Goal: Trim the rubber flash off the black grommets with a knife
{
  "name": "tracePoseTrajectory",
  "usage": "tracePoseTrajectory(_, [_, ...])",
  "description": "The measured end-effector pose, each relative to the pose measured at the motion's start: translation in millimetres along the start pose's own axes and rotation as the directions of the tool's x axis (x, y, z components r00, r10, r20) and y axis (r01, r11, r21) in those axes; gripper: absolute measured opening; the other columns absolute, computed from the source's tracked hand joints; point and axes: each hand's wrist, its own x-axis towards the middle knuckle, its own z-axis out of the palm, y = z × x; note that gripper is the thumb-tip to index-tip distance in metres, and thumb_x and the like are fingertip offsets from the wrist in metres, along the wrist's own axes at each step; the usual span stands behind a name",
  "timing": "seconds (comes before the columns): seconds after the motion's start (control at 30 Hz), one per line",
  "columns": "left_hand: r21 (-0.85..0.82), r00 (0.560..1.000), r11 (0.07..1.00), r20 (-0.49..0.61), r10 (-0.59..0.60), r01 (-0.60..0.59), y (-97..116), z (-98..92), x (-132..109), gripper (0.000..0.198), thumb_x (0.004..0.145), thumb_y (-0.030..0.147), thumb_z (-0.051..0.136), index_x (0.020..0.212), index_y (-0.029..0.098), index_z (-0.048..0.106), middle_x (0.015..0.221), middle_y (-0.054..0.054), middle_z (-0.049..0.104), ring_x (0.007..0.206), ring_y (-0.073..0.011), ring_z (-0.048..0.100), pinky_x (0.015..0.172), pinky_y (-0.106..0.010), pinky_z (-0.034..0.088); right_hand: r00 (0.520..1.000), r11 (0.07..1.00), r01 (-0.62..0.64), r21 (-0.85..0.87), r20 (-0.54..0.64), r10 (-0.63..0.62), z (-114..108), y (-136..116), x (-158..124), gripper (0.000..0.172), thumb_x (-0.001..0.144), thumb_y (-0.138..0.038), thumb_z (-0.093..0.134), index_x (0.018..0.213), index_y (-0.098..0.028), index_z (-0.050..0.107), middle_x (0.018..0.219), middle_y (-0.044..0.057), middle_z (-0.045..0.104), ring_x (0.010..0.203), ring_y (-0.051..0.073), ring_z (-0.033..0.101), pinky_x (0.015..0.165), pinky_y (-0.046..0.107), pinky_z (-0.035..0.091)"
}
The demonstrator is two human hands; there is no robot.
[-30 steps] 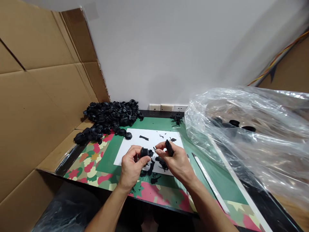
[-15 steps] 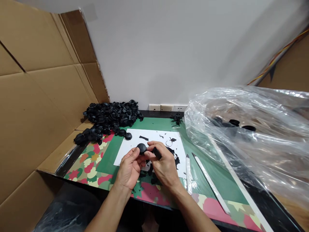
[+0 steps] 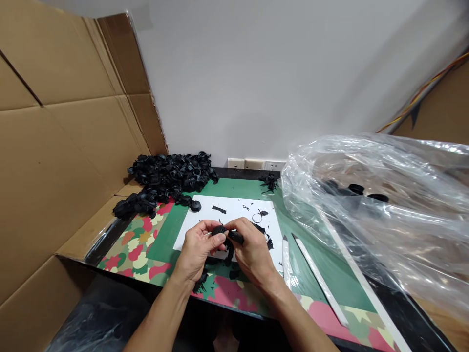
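Note:
My left hand (image 3: 201,243) is closed, pinching a round black rubber cap (image 3: 219,230) between thumb and fingers. Close against it, my right hand (image 3: 252,247) is also closed, its fingertips meeting the cap's right side. A short, thick black piece (image 3: 235,237) sits in the right fingers; its kind I cannot make out. Beneath both hands lies a white sheet (image 3: 205,201) strewn with thin black scraps (image 3: 219,209). Another round black cap (image 3: 195,206) rests on the sheet's left edge.
A heap of ribbed black caps (image 3: 172,173) stands back left beside a cardboard panel (image 3: 84,127). Two white pencil-like sticks (image 3: 318,278) lie to the right. Clear plastic bagging (image 3: 366,161) with black round parts covers the right side. Black trimmings (image 3: 270,182) sit near the wall.
The cap has tilted in my left hand, and my left fingers have shifted over its top. My right hand has turned slightly and moved closer to the cap.

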Motion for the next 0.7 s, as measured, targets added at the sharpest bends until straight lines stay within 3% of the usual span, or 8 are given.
tracePoseTrajectory(0.17, [-0.171, 0.997, 0.985, 0.069, -0.017, 0.029, 2.4, 4.3, -2.1, 0.042, 0.056, 0.029, 0.084, 0.086, 0.017, 0.059, 0.063, 0.002, 0.062, 0.046, -0.0079, 0.056, 0.041, -0.016, 0.036, 0.997, 0.984, 0.023, -0.174, -0.065, -0.034, 4.8, -4.4, 0.4, 0.015, 0.082, -0.013, 0.042, 0.075, -0.021, 0.051, 0.071, 0.003, 0.057, 0.057, 0.015, 0.054, 0.051, 0.024, 0.038])
tracePoseTrajectory(0.3, [-0.184, 0.998, 0.981, -0.006, -0.057, 0.055, 4.8, 4.2, 1.4, 0.040, 0.053, 0.028, 0.084, 0.084, 0.015, 0.062, 0.055, 0.003, 0.060, 0.042, -0.0080, 0.055, 0.039, -0.015, 0.035, 1.000, 0.948, 0.004, -0.318, -0.003, -0.005, 7.6, -6.5, 2.2, 0.013, 0.084, -0.016, 0.039, 0.079, -0.020, 0.050, 0.071, 0.005, 0.058, 0.052, 0.016, 0.051, 0.045, 0.025, 0.028])
tracePoseTrajectory(0.4, [-0.208, 0.999, 0.978, -0.033, -0.014, 0.007, 3.5, 4.9, -0.7, 0.038, 0.047, 0.021, 0.085, 0.077, 0.013, 0.063, 0.055, 0.003, 0.061, 0.039, -0.0072, 0.053, 0.040, -0.016, 0.035, 0.985, 0.935, -0.067, -0.349, 0.126, 0.118, 6.4, -5.8, 7.2, 0.006, 0.077, -0.016, 0.047, 0.081, -0.020, 0.049, 0.070, 0.003, 0.057, 0.051, 0.016, 0.048, 0.047, 0.024, 0.026])
tracePoseTrajectory(0.5, [-0.231, 0.996, 0.970, 0.076, -0.053, 0.070, -0.6, 7.2, -9.0, 0.035, 0.049, 0.023, 0.086, 0.072, 0.013, 0.062, 0.048, 0.002, 0.059, 0.037, -0.0091, 0.052, 0.040, -0.018, 0.035, 0.937, 0.900, -0.197, -0.388, 0.197, 0.290, 0.7, 0.2, 20.3, 0.010, 0.073, -0.013, 0.051, 0.080, -0.020, 0.047, 0.067, 0.002, 0.055, 0.053, 0.015, 0.047, 0.050, 0.024, 0.028])
tracePoseTrajectory(0.6, [-0.250, 0.969, 0.953, 0.214, -0.120, 0.173, -4.5, 6.7, -14.1, 0.036, 0.053, 0.025, 0.086, 0.076, 0.012, 0.062, 0.046, -0.001, 0.060, 0.038, -0.0112, 0.053, 0.042, -0.020, 0.036, 0.924, 0.850, -0.290, -0.440, 0.103, 0.368, -8.9, 8.1, 38.5, 0.012, 0.074, -0.010, 0.047, 0.077, -0.020, 0.046, 0.065, 0.002, 0.053, 0.055, 0.016, 0.046, 0.052, 0.025, 0.029])
tracePoseTrajectory(0.7, [-0.365, 0.982, 0.918, 0.160, -0.101, 0.154, -5.9, 1.4, -10.4, 0.036, 0.057, 0.022, 0.085, 0.083, 0.014, 0.062, 0.052, 0.001, 0.059, 0.046, -0.0104, 0.054, 0.048, -0.020, 0.038, 0.943, 0.854, -0.281, -0.439, 0.039, 0.331, -18.1, 12.5, 51.4, 0.012, 0.074, -0.009, 0.045, 0.076, -0.021, 0.047, 0.063, 0.001, 0.053, 0.054, 0.016, 0.044, 0.051, 0.025, 0.028])
